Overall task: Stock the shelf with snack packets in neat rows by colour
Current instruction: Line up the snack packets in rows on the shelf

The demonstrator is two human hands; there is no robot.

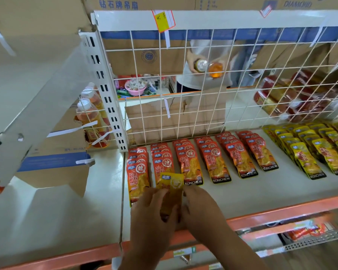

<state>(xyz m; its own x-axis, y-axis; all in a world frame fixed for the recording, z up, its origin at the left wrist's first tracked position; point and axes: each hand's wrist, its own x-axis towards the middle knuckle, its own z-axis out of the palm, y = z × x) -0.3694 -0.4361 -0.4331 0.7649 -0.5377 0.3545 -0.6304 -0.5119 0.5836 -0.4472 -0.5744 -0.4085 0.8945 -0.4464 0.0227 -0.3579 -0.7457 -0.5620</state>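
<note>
Both my hands hold one yellow snack packet point(171, 185) upright over the near edge of the cream shelf point(232, 191). My left hand point(150, 209) grips its left side and my right hand point(201, 209) its right side. The packet overlaps the second row of red packets point(163, 160). Several rows of red packets point(216, 162) lie fanned across the shelf from the left. Rows of yellow packets point(308, 151) lie at the far right.
A white wire grid point(203, 84) backs the shelf. Behind it a person holds two orange bottles point(209, 68). Cardboard point(176, 115) leans behind the grid. A slotted white upright point(103, 84) and bottles point(90, 117) stand at left. The shelf has an orange front rail point(281, 213).
</note>
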